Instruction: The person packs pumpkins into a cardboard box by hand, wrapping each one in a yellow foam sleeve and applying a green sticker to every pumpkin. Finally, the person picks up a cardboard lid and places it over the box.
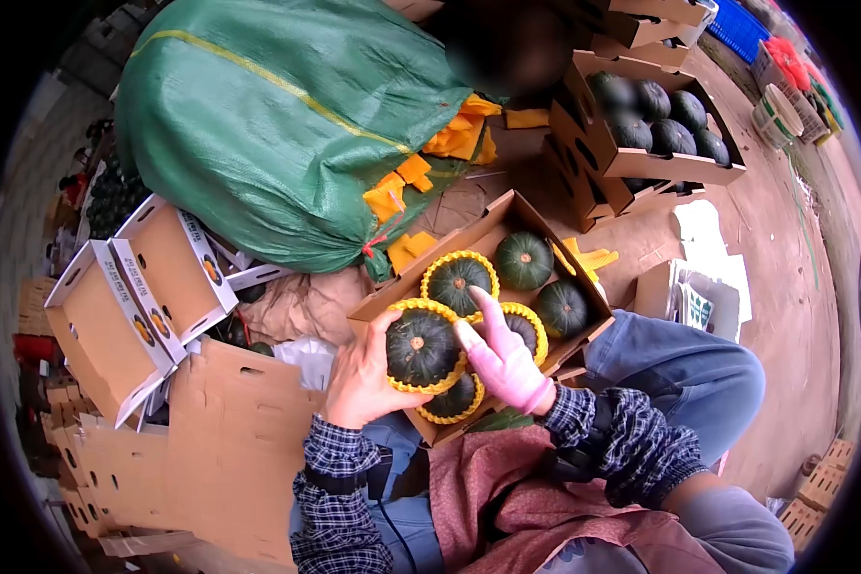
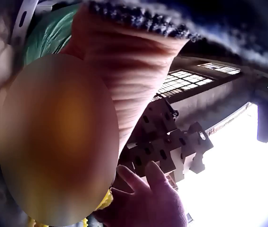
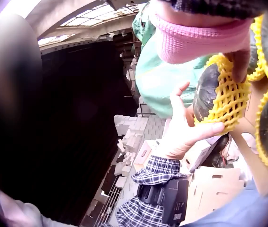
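In the head view, we judge netting is in hand: our left hand cups a squash in its yellow net over the open carton's left end; our right hand, fingers spread, touches the net. The carton holds three netted squashes and two bare ones. In the left wrist view, blur hides our grip. In the right wrist view, the net wraps one side; next probably calls for settling it, then lowering.

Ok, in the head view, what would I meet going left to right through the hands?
White-edged cartons, left hand, held netted squash, gloved right hand, squash-filled carton, white bucket.
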The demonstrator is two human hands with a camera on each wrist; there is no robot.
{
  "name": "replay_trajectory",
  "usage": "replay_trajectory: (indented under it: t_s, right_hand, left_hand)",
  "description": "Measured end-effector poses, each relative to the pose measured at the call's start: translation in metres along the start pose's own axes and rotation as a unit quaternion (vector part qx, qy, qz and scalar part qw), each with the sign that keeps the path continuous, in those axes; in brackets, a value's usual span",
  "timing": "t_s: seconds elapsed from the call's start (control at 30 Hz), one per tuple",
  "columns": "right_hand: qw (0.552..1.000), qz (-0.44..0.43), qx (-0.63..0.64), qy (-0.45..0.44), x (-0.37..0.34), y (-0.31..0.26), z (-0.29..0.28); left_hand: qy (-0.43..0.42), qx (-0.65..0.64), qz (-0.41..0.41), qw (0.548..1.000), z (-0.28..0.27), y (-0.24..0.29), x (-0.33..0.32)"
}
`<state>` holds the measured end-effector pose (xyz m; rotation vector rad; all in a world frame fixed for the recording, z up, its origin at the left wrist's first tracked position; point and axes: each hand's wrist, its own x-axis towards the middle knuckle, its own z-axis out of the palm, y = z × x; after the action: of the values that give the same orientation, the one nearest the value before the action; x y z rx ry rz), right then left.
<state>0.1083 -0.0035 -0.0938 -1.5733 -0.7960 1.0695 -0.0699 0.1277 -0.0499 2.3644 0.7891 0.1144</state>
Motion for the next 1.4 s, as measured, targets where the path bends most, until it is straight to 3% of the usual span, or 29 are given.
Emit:
replay_trajectory:
  t_s: [0.1,0.13,0.2,0.27,0.33,0.4,0.43,0.53,0.57,0.63,0.67,0.73,0.77,0.8,0.83,0.87,0.9,0.93,0.97,1.0,1.07,1.13,1.2,1.23,1.27,1.33,1.4]
  right_hand:
    - [0.984,0.013,0.178,0.013,0.054,0.048,0.052]
    - [0.974,0.058,0.221,0.001,0.059,0.048,0.059]
    - [0.975,0.081,0.208,-0.006,0.058,0.052,0.057]
    - [0.988,0.065,0.14,0.015,0.053,0.067,0.053]
    - [0.978,0.117,0.171,-0.023,0.049,0.07,0.047]
    - [0.997,-0.018,0.041,-0.059,0.053,0.089,0.044]
    - [0.995,-0.003,0.041,-0.095,0.058,0.087,0.042]
    - [0.994,-0.082,0.0,-0.073,0.065,0.101,0.043]
    - [0.994,-0.083,-0.003,-0.072,0.065,0.096,0.041]
    - [0.993,-0.041,0.036,-0.104,0.061,0.086,0.04]
    - [0.989,-0.084,-0.002,-0.119,0.061,0.081,0.038]
    - [0.98,0.103,-0.01,-0.168,0.063,0.047,0.024]
    - [0.956,0.014,-0.209,-0.204,0.065,0.026,0.006]
    - [0.922,-0.036,-0.318,-0.22,0.07,-0.005,-0.016]
    - [0.867,-0.153,-0.46,-0.115,0.077,-0.009,-0.034]
    - [0.797,-0.158,-0.58,-0.06,0.091,-0.01,-0.054]
    - [0.757,-0.126,-0.64,-0.045,0.108,0.004,-0.068]
    - [0.728,-0.045,-0.675,-0.113,0.121,0.003,-0.077]
    - [0.663,-0.107,-0.728,-0.141,0.132,0.022,-0.088]
    - [0.643,-0.1,-0.738,-0.177,0.134,0.015,-0.086]
    - [0.624,-0.094,-0.758,-0.162,0.129,0.013,-0.079]
    - [0.593,-0.105,-0.792,-0.099,0.116,0.009,-0.071]
    - [0.662,-0.138,-0.736,-0.012,0.092,-0.012,-0.064]
    - [0.708,-0.181,-0.683,-0.002,0.079,-0.018,-0.062]
    - [0.747,-0.204,-0.631,-0.05,0.066,-0.029,-0.057]
    - [0.747,-0.32,-0.573,-0.106,0.049,-0.02,-0.042]
    - [0.729,-0.344,-0.561,-0.188,0.043,-0.001,-0.031]
  left_hand:
    - [0.035,0.201,-0.018,0.979,-0.015,-0.025,0.005]
    - [0.038,0.255,-0.023,0.966,-0.009,-0.039,0.005]
    - [0.087,0.331,0.031,0.939,0.019,-0.056,0.002]
    - [0.04,0.322,0.053,0.944,0.032,-0.053,-0.001]
    - [0.036,0.26,0.029,0.965,0.033,-0.061,0.004]
    - [0.021,0.163,0.024,0.986,0.028,-0.073,0.011]
    - [0.016,0.149,0.021,0.988,0.024,-0.073,0.016]
    - [-0.034,0.143,0.033,0.989,0.016,-0.067,0.033]
    - [-0.073,0.141,-0.015,0.987,0.021,-0.074,0.036]
    - [-0.073,0.156,-0.032,0.984,0.037,-0.084,0.04]
    - [-0.074,0.173,-0.05,0.981,0.042,-0.086,0.039]
    - [-0.114,0.182,-0.096,0.972,0.044,-0.082,0.038]
    - [-0.124,0.222,-0.144,0.956,0.046,-0.073,0.037]
    - [-0.135,0.26,-0.193,0.936,0.047,-0.06,0.034]
    - [-0.119,0.315,-0.184,0.924,0.043,-0.035,0.027]
    - [-0.003,0.406,-0.087,0.91,0.045,-0.007,0.014]
    - [0.012,0.332,-0.043,0.942,0.045,0.015,0.002]
    - [0.033,0.255,-0.001,0.966,0.051,0.032,-0.007]
    - [-0.002,0.056,-0.02,0.998,0.067,0.045,-0.017]
    - [-0.03,-0.147,-0.036,0.988,0.086,0.059,-0.028]
    - [-0.026,-0.153,-0.001,0.988,0.128,0.071,-0.045]
    - [0.031,-0.082,-0.007,0.996,0.156,0.08,-0.056]
    - [0.02,-0.074,-0.04,0.996,0.162,0.087,-0.062]
    - [-0.035,-0.092,-0.054,0.994,0.173,0.084,-0.065]
    - [-0.092,-0.109,-0.065,0.988,0.186,0.08,-0.068]
    - [-0.132,-0.118,-0.047,0.983,0.232,0.061,-0.064]
    - [0.003,-0.071,0.098,0.993,0.27,0.046,-0.054]
